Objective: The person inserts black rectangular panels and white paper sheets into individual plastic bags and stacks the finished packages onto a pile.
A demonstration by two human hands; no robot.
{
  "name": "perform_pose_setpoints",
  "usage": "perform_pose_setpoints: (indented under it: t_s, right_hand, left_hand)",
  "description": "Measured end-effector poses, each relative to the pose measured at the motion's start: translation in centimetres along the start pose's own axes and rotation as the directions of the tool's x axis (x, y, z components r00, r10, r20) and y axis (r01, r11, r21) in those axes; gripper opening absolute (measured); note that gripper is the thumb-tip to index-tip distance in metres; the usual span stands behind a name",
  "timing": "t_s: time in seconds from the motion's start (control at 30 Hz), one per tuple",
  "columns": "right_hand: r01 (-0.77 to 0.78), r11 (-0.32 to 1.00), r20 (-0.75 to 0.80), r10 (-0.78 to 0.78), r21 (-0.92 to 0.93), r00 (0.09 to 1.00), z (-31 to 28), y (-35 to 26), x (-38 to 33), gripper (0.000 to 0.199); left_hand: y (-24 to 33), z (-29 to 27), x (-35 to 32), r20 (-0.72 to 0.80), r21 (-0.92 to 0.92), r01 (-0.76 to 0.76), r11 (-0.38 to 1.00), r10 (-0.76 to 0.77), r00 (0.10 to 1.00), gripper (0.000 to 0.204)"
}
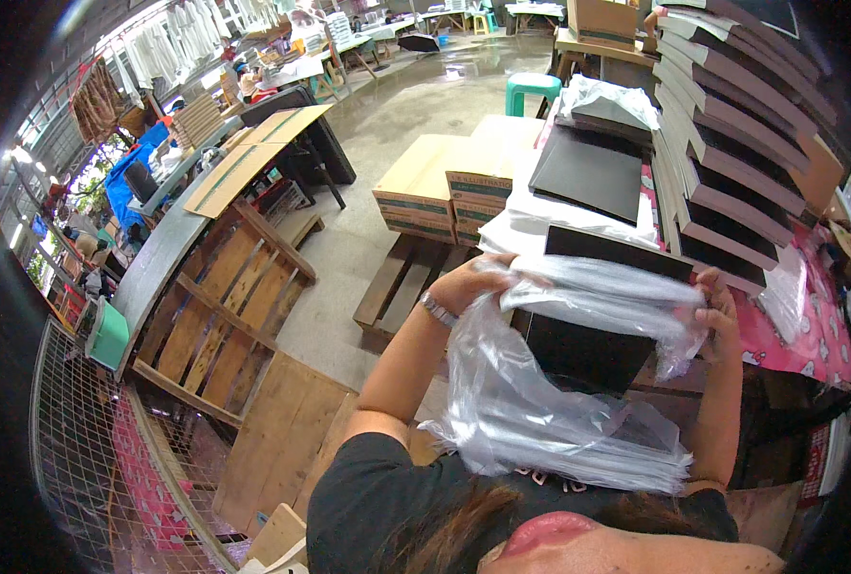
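A clear plastic bag (578, 435) is stretched between my two hands, its loose end hanging against my shirt. My left hand (478, 281), with a watch at the wrist, is closed on the bag's left side. On the other side my right hand (717, 311) pinches the bag's edge, fingers bent. Under the plastic shows a flat black book-like piece (588, 352); whether it lies inside the bag I cannot tell. A black cover edge (617, 251) sticks out just beyond the bag. Farther off, a black book (588, 182) lies on white sheets.
A tall stack of thick black-covered books (731, 172) stands at the right on a pink cloth (789, 335). Cardboard boxes (416, 182) sit on a wooden pallet (387, 287) ahead. A green stool (533, 91) is behind them. Left is a slatted wooden rack (225, 316).
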State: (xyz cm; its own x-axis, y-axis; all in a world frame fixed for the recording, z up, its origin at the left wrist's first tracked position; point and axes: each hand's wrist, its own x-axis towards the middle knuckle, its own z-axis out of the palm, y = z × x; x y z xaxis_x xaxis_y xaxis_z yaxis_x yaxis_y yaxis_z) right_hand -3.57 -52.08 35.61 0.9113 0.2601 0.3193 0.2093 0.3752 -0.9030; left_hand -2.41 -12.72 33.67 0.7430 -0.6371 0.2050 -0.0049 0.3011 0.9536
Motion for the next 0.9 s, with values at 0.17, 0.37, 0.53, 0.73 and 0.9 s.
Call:
perform_pose_setpoints:
  t_s: [0.17,0.37,0.53,0.73,0.9]
  right_hand:
    - [-0.011,0.308,-0.116,-0.326,-0.951,0.938,1.4,2.4,3.8,0.062]
    - [-0.137,0.028,-0.137,-0.408,-0.990,0.902,1.9,6.2,-0.7,0.074]
    - [-0.008,-0.070,0.026,-0.470,-0.998,0.882,4.4,3.6,-5.4,0.068]
    - [0.007,0.500,-0.076,-0.145,-0.866,0.987,2.8,0.5,-5.9,0.025]
    - [-0.282,0.809,-0.267,0.161,-0.516,0.950,2.4,0.4,-6.0,0.016]
  left_hand:
    - [-5.0,-2.3,6.9,-0.619,0.697,0.286,0.657,0.352,0.702,0.030]
    - [-7.8,3.0,4.4,-0.523,0.814,0.386,0.435,0.258,0.812,0.077]
    - [-4.0,10.3,-1.0,-0.474,0.881,0.470,0.060,0.116,0.873,0.078]
    - [0.0,13.0,-2.3,-0.473,0.871,0.469,-0.148,0.008,0.881,0.072]
    - [0.7,13.7,-2.7,-0.469,0.867,0.471,-0.165,0.049,0.882,0.064]
